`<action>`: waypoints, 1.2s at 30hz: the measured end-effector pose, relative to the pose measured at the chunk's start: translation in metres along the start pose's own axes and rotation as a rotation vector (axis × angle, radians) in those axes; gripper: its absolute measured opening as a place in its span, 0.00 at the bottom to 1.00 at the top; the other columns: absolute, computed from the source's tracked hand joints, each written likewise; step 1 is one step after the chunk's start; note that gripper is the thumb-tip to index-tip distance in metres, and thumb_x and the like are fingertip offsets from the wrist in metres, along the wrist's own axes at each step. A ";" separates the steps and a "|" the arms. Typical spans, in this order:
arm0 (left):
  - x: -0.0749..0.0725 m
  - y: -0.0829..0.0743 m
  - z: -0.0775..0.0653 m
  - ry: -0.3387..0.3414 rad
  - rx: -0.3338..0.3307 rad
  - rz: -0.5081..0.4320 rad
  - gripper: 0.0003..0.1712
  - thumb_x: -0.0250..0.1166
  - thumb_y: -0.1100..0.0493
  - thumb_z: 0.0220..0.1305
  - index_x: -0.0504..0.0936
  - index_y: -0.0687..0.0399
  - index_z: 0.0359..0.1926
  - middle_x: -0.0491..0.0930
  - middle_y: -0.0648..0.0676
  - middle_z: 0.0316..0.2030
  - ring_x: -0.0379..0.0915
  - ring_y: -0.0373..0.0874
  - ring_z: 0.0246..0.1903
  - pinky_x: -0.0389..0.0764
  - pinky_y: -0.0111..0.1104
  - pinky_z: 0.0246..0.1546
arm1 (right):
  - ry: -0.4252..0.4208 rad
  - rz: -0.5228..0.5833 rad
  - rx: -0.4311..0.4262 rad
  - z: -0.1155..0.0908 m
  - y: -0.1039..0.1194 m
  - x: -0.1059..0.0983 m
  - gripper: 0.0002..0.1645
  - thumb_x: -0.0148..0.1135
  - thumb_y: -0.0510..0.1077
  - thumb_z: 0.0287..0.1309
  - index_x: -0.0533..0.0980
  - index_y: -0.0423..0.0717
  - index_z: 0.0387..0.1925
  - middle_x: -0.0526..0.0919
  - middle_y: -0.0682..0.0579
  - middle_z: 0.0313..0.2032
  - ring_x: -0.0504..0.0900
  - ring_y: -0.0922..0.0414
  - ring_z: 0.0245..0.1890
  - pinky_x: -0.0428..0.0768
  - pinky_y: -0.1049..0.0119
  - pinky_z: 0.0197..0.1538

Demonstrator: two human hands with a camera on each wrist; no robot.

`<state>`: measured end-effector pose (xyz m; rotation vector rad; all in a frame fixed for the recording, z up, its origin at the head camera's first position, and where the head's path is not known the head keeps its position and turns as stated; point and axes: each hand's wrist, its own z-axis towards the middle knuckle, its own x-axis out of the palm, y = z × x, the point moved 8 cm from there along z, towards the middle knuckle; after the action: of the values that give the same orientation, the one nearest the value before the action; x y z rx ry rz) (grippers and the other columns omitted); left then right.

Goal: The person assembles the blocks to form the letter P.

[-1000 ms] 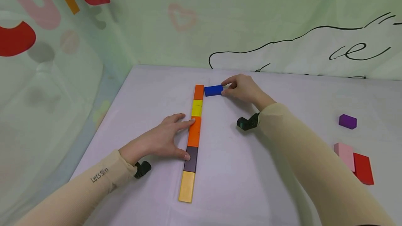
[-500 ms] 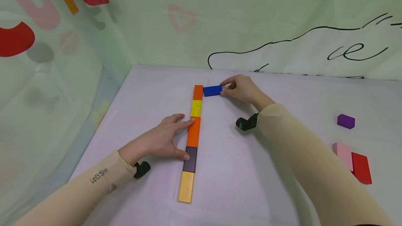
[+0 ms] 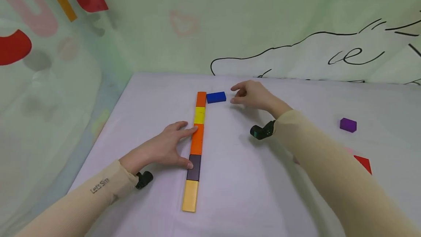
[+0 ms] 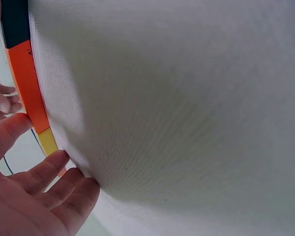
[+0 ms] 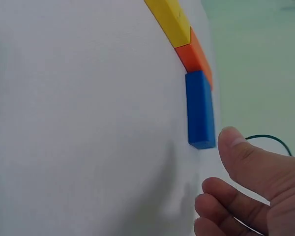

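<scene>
A straight row of blocks runs away from me along the table: a tan block (image 3: 190, 197), a dark purple-grey block (image 3: 194, 169), a long orange block (image 3: 197, 140), a yellow block (image 3: 199, 115) and a small orange block (image 3: 201, 99) at the far end. Beside that end a blue block (image 3: 216, 97) lies crosswise, sticking out to the right, slightly angled. Spread along the row's left side, my left hand (image 3: 164, 147) touches the long orange block with its index finger and the dark block with its thumb. My right hand (image 3: 251, 94) hovers right of the blue block, fingers apart from it.
On the right lie a purple block (image 3: 348, 124) and a red block (image 3: 364, 164), partly behind my right sleeve. A sliver of a pink block (image 3: 349, 150) shows there too. A pale green printed curtain (image 3: 158, 39) hangs behind the table's far edge.
My right hand has let go of the blue block and drawn back to the right. The view has turned slightly right. The left hand stays at the row.
</scene>
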<state>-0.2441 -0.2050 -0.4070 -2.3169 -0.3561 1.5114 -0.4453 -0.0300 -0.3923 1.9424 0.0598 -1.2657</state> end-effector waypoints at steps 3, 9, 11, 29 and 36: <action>0.000 0.000 -0.001 -0.003 0.013 0.002 0.56 0.80 0.45 0.52 0.63 0.45 0.78 0.52 0.62 0.79 0.50 0.62 0.77 0.68 0.58 0.71 | -0.011 -0.031 -0.031 -0.020 0.003 -0.012 0.31 0.68 0.47 0.66 0.75 0.38 0.65 0.86 0.40 0.49 0.83 0.47 0.47 0.80 0.50 0.56; -0.001 0.003 0.003 -0.005 0.028 0.008 0.56 0.80 0.45 0.52 0.63 0.46 0.78 0.52 0.63 0.79 0.51 0.63 0.77 0.68 0.58 0.71 | -0.041 -0.071 -0.044 -0.062 -0.014 -0.040 0.30 0.68 0.48 0.66 0.76 0.36 0.64 0.85 0.41 0.47 0.83 0.45 0.50 0.81 0.49 0.53; -0.001 0.005 0.006 -0.005 0.025 0.013 0.56 0.80 0.45 0.51 0.63 0.46 0.78 0.52 0.63 0.79 0.51 0.63 0.77 0.68 0.59 0.70 | -0.063 -0.087 -0.039 -0.073 -0.027 -0.049 0.30 0.68 0.49 0.66 0.76 0.36 0.64 0.85 0.41 0.47 0.83 0.46 0.50 0.82 0.52 0.51; 0.000 0.008 0.012 0.001 0.043 0.029 0.56 0.80 0.44 0.51 0.63 0.47 0.78 0.53 0.65 0.78 0.52 0.65 0.76 0.68 0.61 0.70 | -0.215 -0.124 0.266 -0.180 -0.167 -0.106 0.33 0.61 0.52 0.71 0.71 0.35 0.67 0.81 0.31 0.54 0.76 0.35 0.55 0.78 0.63 0.40; -0.002 0.010 0.008 -0.016 0.052 0.036 0.57 0.80 0.44 0.51 0.64 0.49 0.78 0.54 0.67 0.78 0.52 0.68 0.75 0.68 0.64 0.68 | -0.231 -0.041 0.364 -0.190 -0.197 -0.106 0.36 0.57 0.56 0.73 0.67 0.37 0.71 0.75 0.29 0.58 0.72 0.34 0.57 0.77 0.36 0.56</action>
<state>-0.2524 -0.2135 -0.4123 -2.2840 -0.2767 1.5385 -0.4416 0.2639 -0.3908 2.0868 -0.2664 -1.6086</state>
